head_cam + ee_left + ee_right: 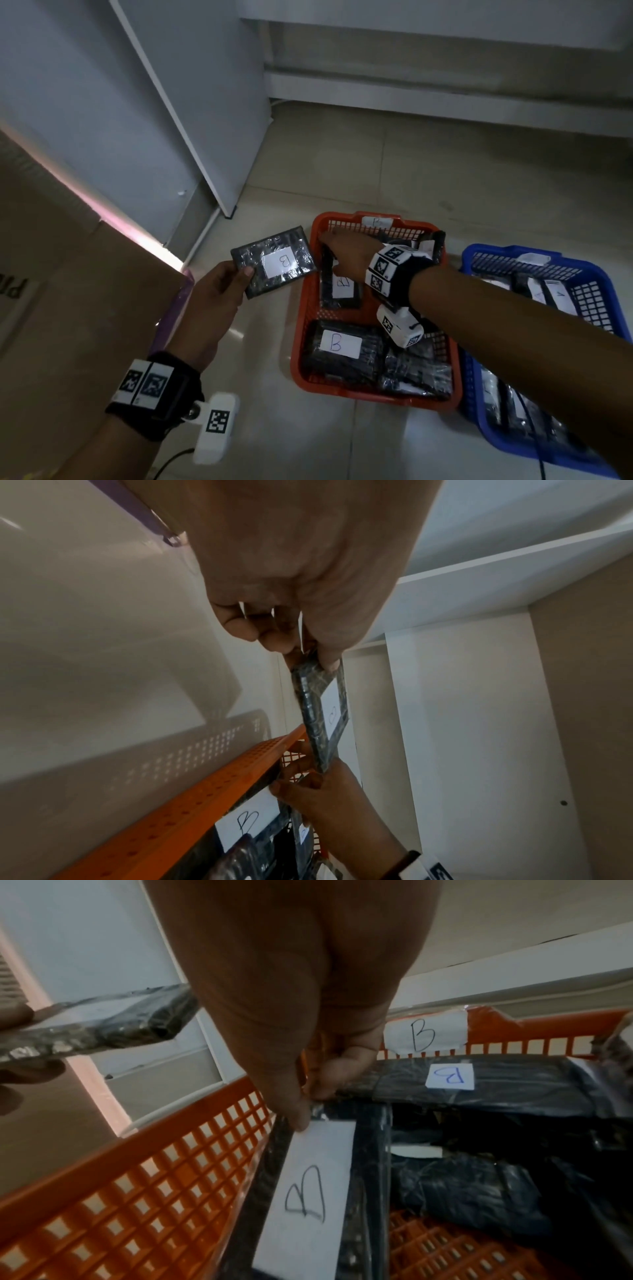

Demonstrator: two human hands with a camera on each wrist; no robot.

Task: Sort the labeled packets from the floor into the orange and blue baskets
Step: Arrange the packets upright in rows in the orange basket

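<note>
While your right hand [346,255], fingertips [301,1118] pinching a B packet [308,1191], hides the orange basket's [310,308] far corner, your left hand [219,291] pinches another B packet [274,262].

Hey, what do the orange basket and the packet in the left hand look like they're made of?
The orange basket looks like moulded plastic: uniform colour, with lattice walls of regular square holes. The packet held by the left hand seems to be a flat item wrapped in dark, glossy plastic film, judging by its crinkles and glints. Its white label, marked B, looks like matte paper. The contents cannot be seen.
</note>
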